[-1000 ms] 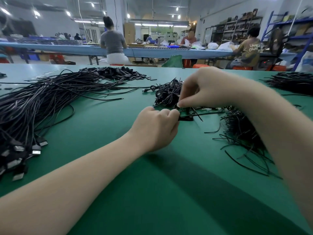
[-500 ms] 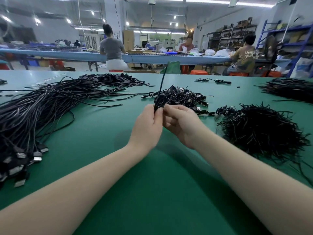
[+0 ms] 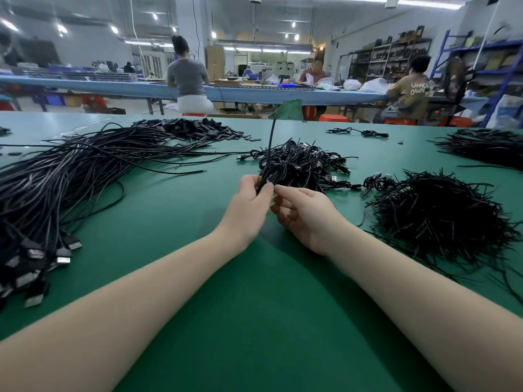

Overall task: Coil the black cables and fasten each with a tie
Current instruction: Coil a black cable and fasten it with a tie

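My left hand grips a small coiled black cable just above the green table. A thin black tie stands straight up out of the coil. My right hand lies palm up beside it, fingers loosely curled, its index fingertip touching the coil by my left thumb. Its palm holds nothing. Right behind my hands sits a heap of coiled cables with USB plugs. A bushy pile of black ties lies to the right.
A big bundle of long uncoiled cables fans across the left, its plugs near the front left edge. Small black pieces are piled at the back, another dark pile far right. People sit at a far bench.
My right hand drew back from over the tie pile and came in to meet my left. My left hand lifted off the table with the coil, the tie now standing upright.
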Demonstrator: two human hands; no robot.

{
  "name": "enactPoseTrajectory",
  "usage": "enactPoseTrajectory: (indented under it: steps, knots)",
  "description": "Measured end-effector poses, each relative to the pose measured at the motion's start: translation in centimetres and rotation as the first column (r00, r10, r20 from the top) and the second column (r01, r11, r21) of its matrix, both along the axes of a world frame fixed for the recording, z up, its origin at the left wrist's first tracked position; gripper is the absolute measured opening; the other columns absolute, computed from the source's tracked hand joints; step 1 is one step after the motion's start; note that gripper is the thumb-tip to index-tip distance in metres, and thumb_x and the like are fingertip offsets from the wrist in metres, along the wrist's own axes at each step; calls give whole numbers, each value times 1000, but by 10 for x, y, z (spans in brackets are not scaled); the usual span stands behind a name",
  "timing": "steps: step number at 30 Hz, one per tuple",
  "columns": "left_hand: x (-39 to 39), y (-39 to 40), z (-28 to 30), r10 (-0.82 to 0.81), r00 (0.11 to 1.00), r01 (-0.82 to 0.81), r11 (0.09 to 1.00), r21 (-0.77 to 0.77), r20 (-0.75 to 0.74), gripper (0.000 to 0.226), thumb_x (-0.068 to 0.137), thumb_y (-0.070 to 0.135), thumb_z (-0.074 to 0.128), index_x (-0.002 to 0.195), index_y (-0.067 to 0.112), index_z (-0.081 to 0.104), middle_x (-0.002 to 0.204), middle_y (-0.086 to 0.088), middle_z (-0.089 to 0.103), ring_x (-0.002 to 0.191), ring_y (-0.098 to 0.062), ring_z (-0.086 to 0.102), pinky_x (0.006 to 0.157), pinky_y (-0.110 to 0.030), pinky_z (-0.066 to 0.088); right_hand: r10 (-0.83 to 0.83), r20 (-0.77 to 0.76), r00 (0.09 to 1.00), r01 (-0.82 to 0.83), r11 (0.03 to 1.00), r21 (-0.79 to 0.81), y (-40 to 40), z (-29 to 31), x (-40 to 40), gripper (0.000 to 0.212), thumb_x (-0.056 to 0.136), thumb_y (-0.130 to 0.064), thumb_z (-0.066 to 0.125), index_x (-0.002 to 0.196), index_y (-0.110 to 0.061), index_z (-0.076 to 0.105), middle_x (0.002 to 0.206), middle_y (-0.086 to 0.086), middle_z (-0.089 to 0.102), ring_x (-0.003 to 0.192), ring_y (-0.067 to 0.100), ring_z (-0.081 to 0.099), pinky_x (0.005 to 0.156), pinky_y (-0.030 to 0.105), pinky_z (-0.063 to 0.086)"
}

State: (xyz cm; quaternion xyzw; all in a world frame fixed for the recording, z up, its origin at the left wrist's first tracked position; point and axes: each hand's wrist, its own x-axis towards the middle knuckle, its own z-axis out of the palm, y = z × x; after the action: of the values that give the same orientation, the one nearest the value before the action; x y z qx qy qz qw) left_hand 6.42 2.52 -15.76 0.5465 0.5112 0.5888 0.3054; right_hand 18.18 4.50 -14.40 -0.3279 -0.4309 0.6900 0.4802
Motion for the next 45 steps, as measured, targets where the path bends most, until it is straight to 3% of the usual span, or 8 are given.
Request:
enactPoseTrajectory:
  steps: [10,16,26,30,33,37,41,45]
  knots:
    - [0,-3,2,-137,991,137,990,-32,-7,9,102,20,42,94,23,44,71,7,41,54,-3,37,50,-14,33,211,287,935,-226,974,21,4,10,24,16,87,-23,68,75,-13,63,63,-2,58,55,7,55,53,17,45]
    - [1,-7,6,-211,978,211,977,-26,0,13,102,15,40,90,18,41,65,8,47,49,3,42,48,-11,34,319,265,910,-327,945,-16,5,14,32,23,91,-21,62,73,-12,52,63,-3,62,59,7,58,56,16,48]
    - [0,-6,5,-252,968,252,967,-42,4,10,104,18,37,95,19,43,67,5,36,52,-2,33,49,-13,33,348,329,878,-346,936,-65,6,17,34,20,86,-23,66,73,-10,60,66,2,57,58,10,52,52,16,46]
    - [-2,-5,3,-217,976,217,975,-47,-3,9,104,21,38,98,23,45,69,5,39,55,-4,33,49,-13,33,260,414,872,-312,948,61,5,16,30,18,91,-21,63,76,-11,64,68,0,58,57,8,51,53,17,44]
    - [-2,-4,1,-160,987,160,987,-34,3,9,103,22,39,98,23,45,72,6,42,56,-4,36,52,-14,34,35,585,810,-234,934,269,2,18,23,20,92,-22,62,74,-15,65,68,-2,59,54,4,51,53,17,43]
    - [0,-4,2,-83,996,83,996,-29,-29,10,104,23,38,97,25,45,73,5,43,59,-8,38,58,-22,34,-357,702,616,-203,789,579,0,20,15,19,90,-25,62,72,-22,64,70,-2,64,60,10,52,59,24,43]
    - [5,-7,7,-5,997,0,997,-75,-74,12,103,29,38,99,21,46,71,3,45,58,-13,39,60,-29,34,-656,598,461,-283,530,799,-3,18,10,11,91,-17,57,82,-12,62,79,1,60,73,16,53,64,27,38]
    - [3,-11,34,-82,996,58,911,-408,-41,25,96,27,41,74,17,44,51,2,46,36,-11,37,40,-16,24,-927,260,270,-564,67,823,-9,15,15,7,76,3,61,79,-3,58,78,14,60,72,31,59,62,34,44]
